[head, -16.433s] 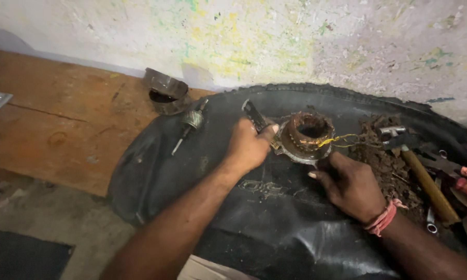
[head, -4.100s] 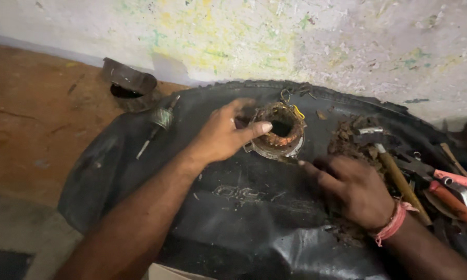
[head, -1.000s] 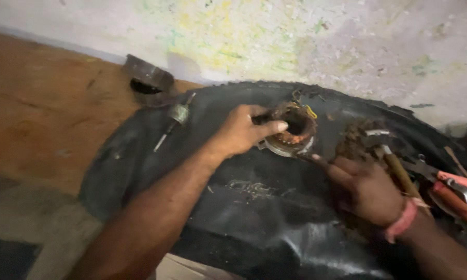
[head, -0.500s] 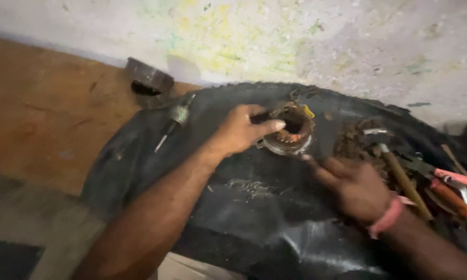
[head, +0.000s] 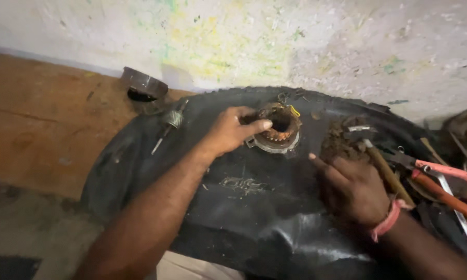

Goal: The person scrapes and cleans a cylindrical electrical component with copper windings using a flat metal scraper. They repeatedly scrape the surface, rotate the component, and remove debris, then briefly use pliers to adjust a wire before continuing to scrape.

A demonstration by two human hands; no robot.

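The round copper coil (head: 278, 129) sits on the black rubber sheet (head: 243, 207), near the sheet's far edge by the spotted wall (head: 295, 36). It lies flat, so its hole faces up and a little toward the wall. It has no clear long side, because it is round like a ring.

The left hand (head: 233, 129) is on the near-left side of the coil. Its fingers curl over the rim and grip it. The right hand (head: 355, 189) rests on the rubber sheet, to the near-right of the coil and apart from it. It holds nothing. Its fingers are loose, and 1 finger points toward the coil.

A wooden-handled hammer (head: 383, 166) lies to the right of the coil, just past the right hand, next to a clump of old wire (head: 339, 145). Pliers with red handles (head: 440, 176) lie farther right. A screwdriver (head: 168, 124) lies to the left of the coil, and a dark metal ring (head: 142, 85) sits past it on the brown floor (head: 41, 119).

Half a second ago the right hand was in almost the same spot, and the left hand already held the coil. Nothing else has moved.
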